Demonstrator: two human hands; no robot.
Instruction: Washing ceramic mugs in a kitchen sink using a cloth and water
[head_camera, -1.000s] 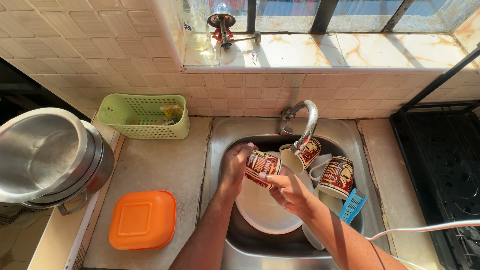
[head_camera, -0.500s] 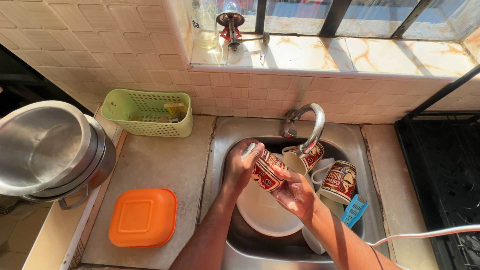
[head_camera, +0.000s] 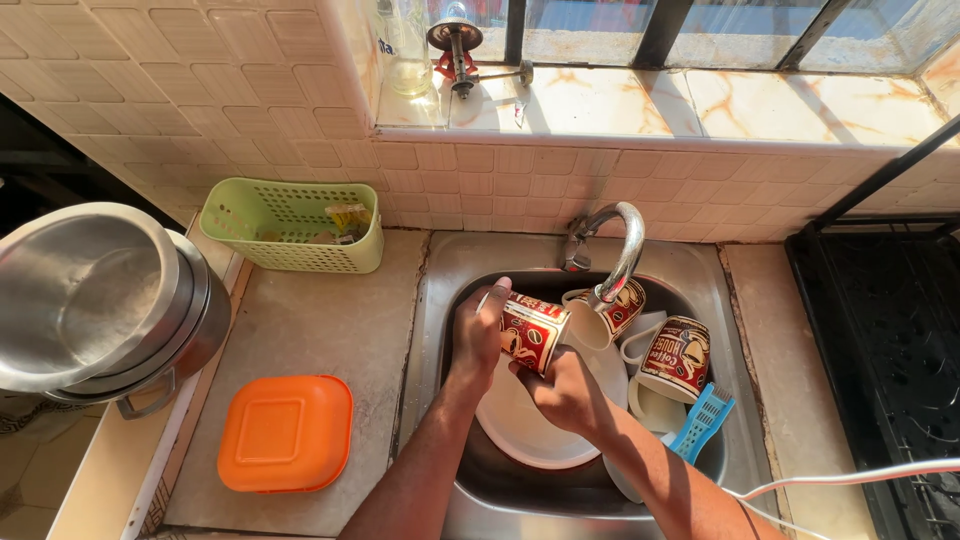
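The left hand (head_camera: 478, 335) holds a mug (head_camera: 530, 335) over the sink (head_camera: 440, 300) (tipped sideways). The right hand (head_camera: 565, 390) grips its mouth; it should rub gently, above the plate (head_camera: 520, 430).

The table (head_camera: 320, 330) is a worn stone slab left of the steel sink (head_camera: 450, 260). On it sit a green basket (head_camera: 290, 225) against the tiles, an orange lidded box (head_camera: 286, 432) near the front, stacked steel pots (head_camera: 95, 300) at its left edge.
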